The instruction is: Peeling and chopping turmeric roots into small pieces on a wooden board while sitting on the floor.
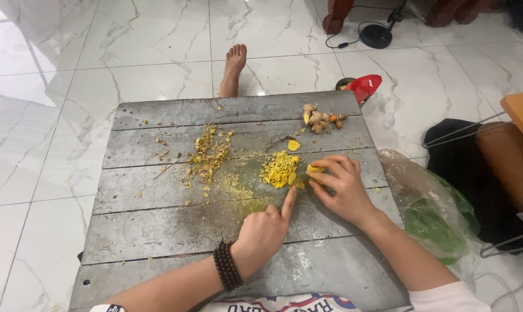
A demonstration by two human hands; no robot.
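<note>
A person is sitting at a low grey plank board (157, 231) on a marble floor, working peeled yellow root, seemingly turmeric. The right hand (342, 188), at centre right of the frame, is pinching a yellow root piece (315, 169) between curled fingertips, closed on it. The left hand (267, 228) is mostly fisted, holding nothing visible, its index finger extended and touching the board beside the pile of yellow slivers (280, 169). A loose yellow slice (293, 145) is lying just above that pile; a heap of peelings (206, 156) is sitting left of centre, and unpeeled roots (319, 118) are resting near the board's upper edge.

Risk: the slivers are lying close to both hands, so a sweeping wrist could probably scatter them into the peelings or smear them along the plank seams. The pinched piece is small and may slip.

Room: the board's lower left is offering open space; its right edge is bordered by a plastic bag (429, 208), narrowing clearance there.
</note>
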